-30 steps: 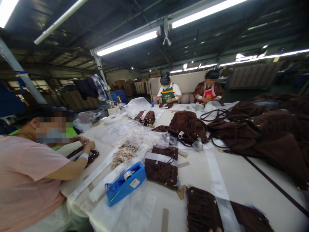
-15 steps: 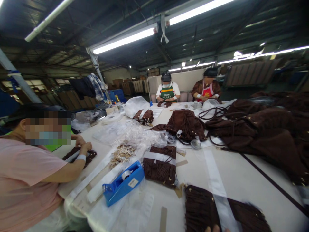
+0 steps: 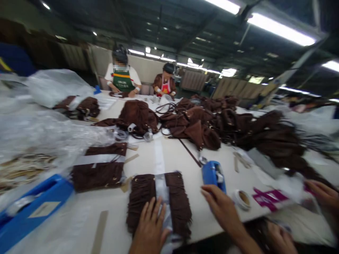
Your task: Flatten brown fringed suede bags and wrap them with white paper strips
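A folded dark brown fringed bag (image 3: 180, 204) lies flat near the table's front edge, with a whitish translucent strip (image 3: 160, 181) running across its middle. My left hand (image 3: 150, 222) rests on it, fingers spread over the fringe and strip. To the right, my right hand (image 3: 224, 208) hovers over the table, its fingers loosely bent and apart, with nothing visible in them. Just beyond it stands a small blue tape dispenser (image 3: 214, 173). A roll of tape (image 3: 241, 200) lies to the right of that hand.
Another folded brown bag with a band (image 3: 99, 173) lies left, beside a large blue tape dispenser (image 3: 37, 211). Brown bags (image 3: 196, 123) are heaped behind. Clear plastic (image 3: 60, 130) covers the left side. A co-worker's hands (image 3: 280, 236) are at right; two people (image 3: 123, 79) work opposite.
My view has swung right, bringing the small dispenser and the neighbour's hands into sight. My left hand now shows fully on the bag; my right hand has come into view.
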A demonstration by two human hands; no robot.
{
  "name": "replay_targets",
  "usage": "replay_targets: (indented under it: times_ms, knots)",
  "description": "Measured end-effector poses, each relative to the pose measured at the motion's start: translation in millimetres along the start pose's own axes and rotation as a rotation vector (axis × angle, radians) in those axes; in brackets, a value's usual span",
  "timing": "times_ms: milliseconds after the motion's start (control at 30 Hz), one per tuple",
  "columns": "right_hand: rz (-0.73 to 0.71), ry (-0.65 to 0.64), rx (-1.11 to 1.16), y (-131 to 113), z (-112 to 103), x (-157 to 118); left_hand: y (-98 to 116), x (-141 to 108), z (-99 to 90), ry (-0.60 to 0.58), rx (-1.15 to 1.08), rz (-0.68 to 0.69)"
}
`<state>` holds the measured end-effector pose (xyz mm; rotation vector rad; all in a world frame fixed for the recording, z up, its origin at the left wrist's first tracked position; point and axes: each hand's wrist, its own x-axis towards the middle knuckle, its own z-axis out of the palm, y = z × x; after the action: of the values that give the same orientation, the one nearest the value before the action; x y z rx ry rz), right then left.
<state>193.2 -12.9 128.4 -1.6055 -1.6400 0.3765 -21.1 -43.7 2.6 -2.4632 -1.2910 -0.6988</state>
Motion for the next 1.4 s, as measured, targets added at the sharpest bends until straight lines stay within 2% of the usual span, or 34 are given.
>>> replay_targets:
  times_ms: [33,100,233,300,333,400,467,567,633,733,867,933,1000,1067,1100,1200,1267,1333,1400]
  knots:
    - [-0.001,-0.034,-0.044,3.9,-10.1,-1.6,-2.2,-0.8,-0.2,-0.015,0.008,0.013]
    - [-0.004,-0.134,-0.111,5.9,-4.6,-3.4,-6.3,-1.1,0.2,0.027,0.013,0.059]
    - [0.071,-0.309,-0.173,-4.2,53.1,3.7,-5.9,-0.3,-1.1,0.082,0.024,0.084]
    - [0.099,-0.331,-0.155,-9.1,69.6,7.3,-4.3,-0.3,-3.6,0.088,0.005,0.071]
    - [0.109,-0.323,-0.123,-10.5,71.0,7.9,-3.8,-0.5,-5.8,0.087,-0.025,0.053]
    - [0.135,-0.31,0.026,-11.6,62.2,5.8,-4.2,-1.6,-12.5,0.065,-0.143,-0.029]
    - [0.181,-0.352,0.308,-12.1,43.7,-1.0,-6.3,-3.1,-19.9,0.016,-0.333,-0.172]
    - [0.342,-0.522,0.782,-12.2,14.6,-18.0,-10.8,-3.5,-25.2,-0.041,-0.601,-0.369]
    - [0.456,-0.65,0.954,-11.5,2.1,-30.8,-12.6,-1.6,-23.1,-0.044,-0.691,-0.467]
    - [0.517,-0.751,1.0,-11.7,-2.4,-45.8,-11.4,3.2,-16.2,-0.044,-0.709,-0.544]
    - [0.57,-0.881,1.0,-17.5,9.8,-57.9,-5.1,6.8,-11.9,-0.027,-0.606,-0.494]
    - [0.547,-0.95,0.946,-15.5,13.2,-64.1,-3.0,7.5,-12.5,-0.026,-0.557,-0.475]
    - [0.416,-0.955,0.779,-0.9,3.0,-70.2,-2.8,8.7,-13.7,-0.038,-0.52,-0.456]
    - [0.214,-0.934,0.578,30.5,-27.6,-74.1,-4.0,10.8,-14.7,-0.057,-0.497,-0.439]
    - [0.101,-0.978,0.49,51.5,-49.8,-75.0,-4.9,11.9,-15.2,-0.067,-0.487,-0.435]
    - [0.068,-0.905,0.431,121.7,-122.3,-78.1,-7.5,14.2,-16.5,-0.095,-0.47,-0.427]
    - [0.064,-0.833,0.409,162.2,-154.8,-84.2,-8.8,14.7,-17.6,-0.114,-0.453,-0.4]
    - [0.071,-0.782,0.386,192.4,-166.6,-93.9,-9.7,15.1,-18.8,-0.133,-0.435,-0.356]
    - [0.083,-0.756,0.362,213.4,-164.4,-105.0,-10.5,15.8,-20.0,-0.143,-0.419,-0.32]
